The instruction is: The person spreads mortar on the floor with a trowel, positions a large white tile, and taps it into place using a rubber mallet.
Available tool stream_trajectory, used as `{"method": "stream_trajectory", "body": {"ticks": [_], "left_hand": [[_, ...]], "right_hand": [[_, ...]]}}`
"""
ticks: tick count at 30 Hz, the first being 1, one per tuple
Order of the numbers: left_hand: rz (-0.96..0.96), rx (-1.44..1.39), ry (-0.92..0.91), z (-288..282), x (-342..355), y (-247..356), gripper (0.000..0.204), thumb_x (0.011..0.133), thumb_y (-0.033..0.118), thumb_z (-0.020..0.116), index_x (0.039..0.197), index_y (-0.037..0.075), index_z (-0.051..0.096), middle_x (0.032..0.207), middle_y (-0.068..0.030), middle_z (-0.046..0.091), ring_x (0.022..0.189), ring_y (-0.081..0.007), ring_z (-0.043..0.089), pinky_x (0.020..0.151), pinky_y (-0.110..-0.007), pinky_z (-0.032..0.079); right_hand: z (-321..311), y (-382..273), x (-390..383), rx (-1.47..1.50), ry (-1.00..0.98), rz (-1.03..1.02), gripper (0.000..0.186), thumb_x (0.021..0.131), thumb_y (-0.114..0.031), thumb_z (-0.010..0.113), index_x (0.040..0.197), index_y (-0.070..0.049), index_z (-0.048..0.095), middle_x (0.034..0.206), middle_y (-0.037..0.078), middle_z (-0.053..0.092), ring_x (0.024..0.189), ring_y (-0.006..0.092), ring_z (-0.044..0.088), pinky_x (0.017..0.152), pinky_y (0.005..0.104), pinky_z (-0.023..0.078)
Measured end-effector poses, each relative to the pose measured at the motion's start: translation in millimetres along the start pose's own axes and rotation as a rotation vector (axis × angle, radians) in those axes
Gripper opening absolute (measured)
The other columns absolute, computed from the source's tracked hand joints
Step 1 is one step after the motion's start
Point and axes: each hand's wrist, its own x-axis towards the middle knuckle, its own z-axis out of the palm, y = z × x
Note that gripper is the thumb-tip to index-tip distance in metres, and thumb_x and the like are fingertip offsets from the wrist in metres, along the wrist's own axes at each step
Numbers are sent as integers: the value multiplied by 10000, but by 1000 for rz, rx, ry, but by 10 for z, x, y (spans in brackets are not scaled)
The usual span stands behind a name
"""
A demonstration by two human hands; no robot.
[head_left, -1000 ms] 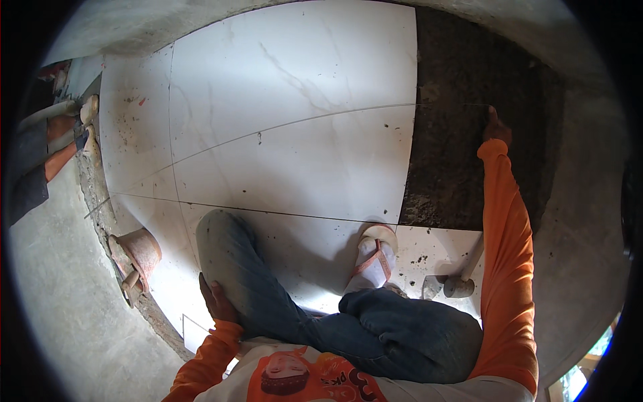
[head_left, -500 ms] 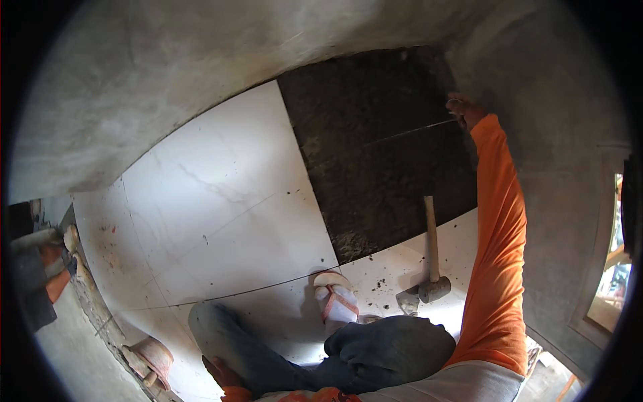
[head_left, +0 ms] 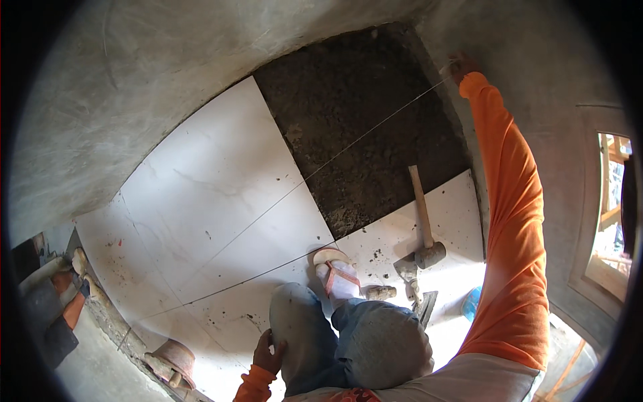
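Note:
My right hand [head_left: 462,65], at the end of an orange sleeve, is closed on one end of a thin string [head_left: 378,127] close to the right wall. The string stretches taut over the dark mortar bed [head_left: 348,87] and on above the white tiles [head_left: 221,161]. Against the side of my bent knee rests my left hand [head_left: 269,354], its fingers apart and nothing seen in them. A mallet [head_left: 423,214] with a wooden handle lies to the right, its dark head on the tile and its handle end reaching over the mortar.
Beside my sandalled foot lie a small block [head_left: 380,292] and a trowel [head_left: 412,281]. A blue plastic item [head_left: 471,303] is partly behind my right arm. At lower left stands a bucket [head_left: 175,362]. Grey walls [head_left: 201,60] rise around; a person's limb [head_left: 72,305] shows at far left.
My right hand has moved up and farther away along the right wall, and the string shows taut. My left hand and bent knee have come further into view; the whole view has shifted.

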Motion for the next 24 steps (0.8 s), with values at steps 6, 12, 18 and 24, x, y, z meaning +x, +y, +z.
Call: {"method": "stream_trajectory", "body": {"ticks": [6, 12, 18, 24], "left_hand": [[113, 118, -21, -522, 798, -139, 446, 817, 290, 603, 1122, -22, 509, 1013, -191, 605, 930, -288, 608, 811, -359, 470], [504, -175, -118, -1203, 966, 1363, 355, 890, 259, 548, 1105, -23, 523, 1013, -100, 611, 957, -163, 562, 854, -276, 434], [951, -494, -408, -606, 1438, 3888, 250, 916, 125, 486, 1097, -46, 511, 1039, -111, 597, 978, -154, 568, 853, -265, 456], [949, -271, -117, 500, 2581, 5881, 293, 862, 223, 545, 1073, 20, 547, 984, -104, 627, 887, -168, 608, 770, -282, 480]], "right_hand": [[-627, 746, -17, -128, -15, -122, 165, 839, -103, 490, 973, -61, 575, 865, 88, 606, 689, 166, 584, 681, 290, 479], [-1139, 41, -410, 428, -105, 306, 190, 836, -107, 518, 1006, -50, 581, 884, 69, 597, 691, 157, 584, 623, 286, 504], [-1747, -403, -855, 948, -264, 568, 323, 819, -107, 583, 1128, -39, 524, 941, 71, 603, 801, 162, 598, 663, 295, 527], [-1066, -593, -363, 1302, -439, 297, 397, 814, -85, 589, 1192, -47, 472, 1080, 41, 553, 914, 149, 568, 775, 333, 496]]}}
